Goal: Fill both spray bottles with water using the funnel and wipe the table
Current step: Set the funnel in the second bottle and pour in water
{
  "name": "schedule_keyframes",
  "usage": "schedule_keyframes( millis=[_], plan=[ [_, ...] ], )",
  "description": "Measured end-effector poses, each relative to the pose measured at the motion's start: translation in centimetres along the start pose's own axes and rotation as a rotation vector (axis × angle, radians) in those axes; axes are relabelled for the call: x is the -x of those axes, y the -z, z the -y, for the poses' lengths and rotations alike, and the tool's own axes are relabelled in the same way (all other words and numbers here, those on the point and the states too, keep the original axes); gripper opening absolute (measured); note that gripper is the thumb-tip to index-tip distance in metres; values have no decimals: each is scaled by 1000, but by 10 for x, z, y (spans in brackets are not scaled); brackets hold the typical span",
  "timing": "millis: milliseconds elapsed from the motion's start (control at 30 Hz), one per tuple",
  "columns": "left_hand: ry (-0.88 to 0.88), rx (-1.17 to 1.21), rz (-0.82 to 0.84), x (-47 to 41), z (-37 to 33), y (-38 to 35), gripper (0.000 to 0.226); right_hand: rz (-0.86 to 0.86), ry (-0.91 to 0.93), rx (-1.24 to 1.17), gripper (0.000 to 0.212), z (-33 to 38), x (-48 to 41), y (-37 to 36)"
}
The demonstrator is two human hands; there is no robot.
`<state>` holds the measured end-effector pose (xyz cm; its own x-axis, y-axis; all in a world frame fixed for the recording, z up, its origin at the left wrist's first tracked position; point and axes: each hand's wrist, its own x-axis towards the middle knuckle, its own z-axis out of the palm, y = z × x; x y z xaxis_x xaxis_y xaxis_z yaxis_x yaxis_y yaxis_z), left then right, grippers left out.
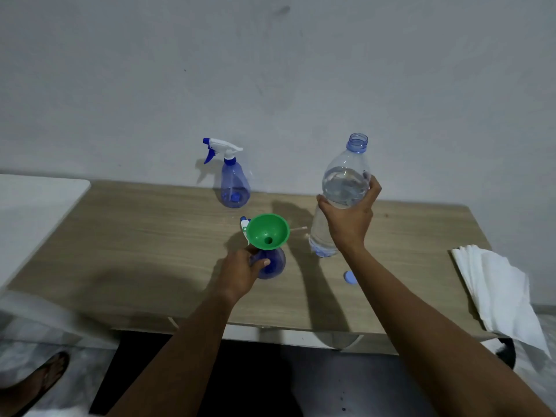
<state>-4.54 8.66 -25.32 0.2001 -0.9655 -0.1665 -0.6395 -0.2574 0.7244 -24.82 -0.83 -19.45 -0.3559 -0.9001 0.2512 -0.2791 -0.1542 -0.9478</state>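
**Both hands gripping: one on a spray bottle, one on the water bottle**

Left hand (240,273) curls its fingers and thumb round the body of the near spray bottle (273,266), which stands on the table (120,251) with its top off. Right hand (349,219) wraps round the middle of a big clear water bottle (343,185), thumb on the left side and fingers on the right. This bottle is upright and uncapped, with water up to about its shoulder. Its base is down at table level, but I cannot tell whether it rests on the wood.

Nearest of all, at the lower left, a foot in a sandal (36,383) is on the floor. On the table between the two forearms lies a small blue cap (350,277), just in front of the water bottle. A stack of white paper towels (493,284) hangs over the table's right edge.

Further in, a green funnel (266,231) sits in the neck of the held spray bottle, mouth up. Behind the funnel and mostly hidden by it lies a white and blue trigger head (245,225), and its thin tube (298,228) points right towards the water bottle.

At the back, near the wall (270,70), the second spray bottle (234,182) stands upright with its trigger head on. A white surface (36,200) adjoins the table on the left.
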Motion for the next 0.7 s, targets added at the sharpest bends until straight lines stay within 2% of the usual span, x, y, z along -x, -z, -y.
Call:
schedule_keyframes(
  millis=[267,433,567,700],
  plan=[
    [5,3,19,2,-1,2,28,-25,5,-7,83,10,6,6],
    [-18,21,18,5,-4,6,30,31,149,2,81,33,21,33],
    [-27,22,16,8,-2,6,33,176,209,35,75,45,31,53],
    [-47,6,13,7,-1,6,30,374,155,82,73,45,40,66]
  ],
)
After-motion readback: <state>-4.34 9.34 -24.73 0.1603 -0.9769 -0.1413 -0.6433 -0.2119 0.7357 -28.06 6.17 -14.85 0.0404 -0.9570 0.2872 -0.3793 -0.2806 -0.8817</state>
